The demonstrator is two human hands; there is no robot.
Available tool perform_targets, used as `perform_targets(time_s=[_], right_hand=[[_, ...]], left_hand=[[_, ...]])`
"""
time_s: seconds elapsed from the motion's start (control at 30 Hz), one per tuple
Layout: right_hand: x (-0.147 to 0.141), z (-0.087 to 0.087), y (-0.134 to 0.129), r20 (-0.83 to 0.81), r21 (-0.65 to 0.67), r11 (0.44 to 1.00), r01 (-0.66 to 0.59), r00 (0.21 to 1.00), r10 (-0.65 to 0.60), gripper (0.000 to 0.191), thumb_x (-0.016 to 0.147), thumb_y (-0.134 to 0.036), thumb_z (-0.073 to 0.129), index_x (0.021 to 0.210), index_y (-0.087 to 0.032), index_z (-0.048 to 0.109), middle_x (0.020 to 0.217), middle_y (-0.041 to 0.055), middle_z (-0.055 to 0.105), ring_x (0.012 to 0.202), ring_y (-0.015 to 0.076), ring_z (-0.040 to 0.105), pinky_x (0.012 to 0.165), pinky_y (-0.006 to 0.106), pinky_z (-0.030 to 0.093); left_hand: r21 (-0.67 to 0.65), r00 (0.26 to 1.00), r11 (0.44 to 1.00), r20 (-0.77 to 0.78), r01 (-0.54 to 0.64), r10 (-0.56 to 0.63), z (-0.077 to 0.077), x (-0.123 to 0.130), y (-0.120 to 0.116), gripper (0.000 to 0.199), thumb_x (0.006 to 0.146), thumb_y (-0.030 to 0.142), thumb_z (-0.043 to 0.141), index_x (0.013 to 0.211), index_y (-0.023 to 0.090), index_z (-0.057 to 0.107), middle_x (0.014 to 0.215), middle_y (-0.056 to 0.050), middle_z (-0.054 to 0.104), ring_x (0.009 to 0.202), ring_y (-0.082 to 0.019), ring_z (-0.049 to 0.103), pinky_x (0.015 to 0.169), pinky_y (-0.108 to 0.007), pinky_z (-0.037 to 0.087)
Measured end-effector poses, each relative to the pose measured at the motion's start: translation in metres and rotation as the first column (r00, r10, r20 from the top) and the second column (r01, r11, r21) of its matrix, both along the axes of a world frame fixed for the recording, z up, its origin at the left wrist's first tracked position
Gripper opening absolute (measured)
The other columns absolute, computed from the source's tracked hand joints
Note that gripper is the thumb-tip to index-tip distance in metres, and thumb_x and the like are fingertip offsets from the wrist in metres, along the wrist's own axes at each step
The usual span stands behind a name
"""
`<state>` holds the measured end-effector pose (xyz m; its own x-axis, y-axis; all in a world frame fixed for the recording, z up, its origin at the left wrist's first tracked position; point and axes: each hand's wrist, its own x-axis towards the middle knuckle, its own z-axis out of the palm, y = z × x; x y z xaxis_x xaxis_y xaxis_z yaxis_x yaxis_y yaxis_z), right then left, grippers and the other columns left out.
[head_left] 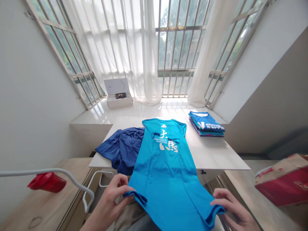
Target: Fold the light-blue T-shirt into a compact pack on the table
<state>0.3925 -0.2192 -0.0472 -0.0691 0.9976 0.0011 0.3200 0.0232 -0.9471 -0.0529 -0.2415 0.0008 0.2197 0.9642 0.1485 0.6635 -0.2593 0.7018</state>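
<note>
Ahead of me, daylight pours through sheer white curtains (120,48) and a barred, white-framed bay window (180,28) onto a glossy white sill (144,110), between smooth pale grey walls (36,96).

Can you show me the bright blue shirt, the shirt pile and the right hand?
Bright blue shirt (166,173), head view, middle of its body.
Shirt pile (206,124), head view, top shirt.
Right hand (234,208), head view, back of the hand.

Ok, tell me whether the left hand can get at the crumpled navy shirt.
Probably yes: the left hand holds only the turquoise T-shirt's hem, and the navy shirt lies straight ahead, nothing between them.
</note>
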Motion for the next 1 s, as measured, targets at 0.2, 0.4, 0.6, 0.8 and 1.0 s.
perform_targets(time_s=[0.2,0.4,0.6,0.8,1.0], right_hand=[[-0.016,0.018,0.124,0.109,0.099,0.994,-0.043,0.993,0.032,0.045,0.083,-0.064,0.063,0.089,-0.021,0.075,0.087,0.0078,0.072,0.083,0.0258,0.064,0.076,0.033,0.053],[-0.035,-0.015,0.253,0.367,0.092,0.99,-0.109,0.928,0.068,0.042,0.08,-0.058,0.055,0.078,-0.017,0.065,0.078,0.0063,0.07,0.075,0.0216,0.061,0.071,0.032,0.047],[-0.031,-0.04,0.281,0.455,0.098,0.992,-0.086,0.89,0.032,0.032,0.08,-0.049,0.052,0.07,-0.02,0.059,0.07,0.0042,0.066,0.07,0.0213,0.059,0.066,0.031,0.041],[-0.024,-0.047,0.295,0.49,0.057,0.998,-0.006,0.872,-0.023,0.027,0.08,-0.044,0.056,0.073,-0.019,0.063,0.068,0.0064,0.068,0.07,0.0232,0.063,0.063,0.03,0.041],[-0.026,-0.046,0.286,0.525,0.032,0.998,0.057,0.849,-0.066,0.028,0.079,-0.045,0.057,0.083,-0.019,0.067,0.069,0.0057,0.07,0.071,0.0242,0.066,0.064,0.03,0.044]], left_hand=[[0.0,0.976,1.0,0.216,-0.008,0.008,0.004,0.015,0.138,0.036,0.096,0.048,0.053,0.09,0.017,0.071,0.089,-0.005,0.067,0.084,-0.019,0.061,0.079,-0.028,0.051],[-0.022,0.987,0.987,-0.017,-0.16,0.16,-0.039,0.027,0.265,0.02,0.086,0.033,0.06,0.086,0.014,0.069,0.084,-0.007,0.07,0.08,-0.022,0.065,0.076,-0.029,0.05],[0.008,0.979,0.981,-0.066,-0.194,0.194,-0.065,0.019,0.287,0.018,0.087,0.029,0.056,0.092,0.018,0.069,0.093,-0.008,0.074,0.089,-0.024,0.069,0.084,-0.031,0.05],[0.01,0.964,0.97,-0.104,-0.243,0.243,-0.066,0.005,0.303,0.02,0.087,0.031,0.053,0.089,0.017,0.067,0.09,-0.009,0.074,0.085,-0.025,0.069,0.082,-0.033,0.051],[-0.04,0.96,0.96,-0.045,-0.276,0.275,-0.066,0.005,0.287,0.032,0.083,0.033,0.058,0.109,0.015,0.065,0.1,-0.012,0.074,0.09,-0.025,0.07,0.08,-0.034,0.056]])
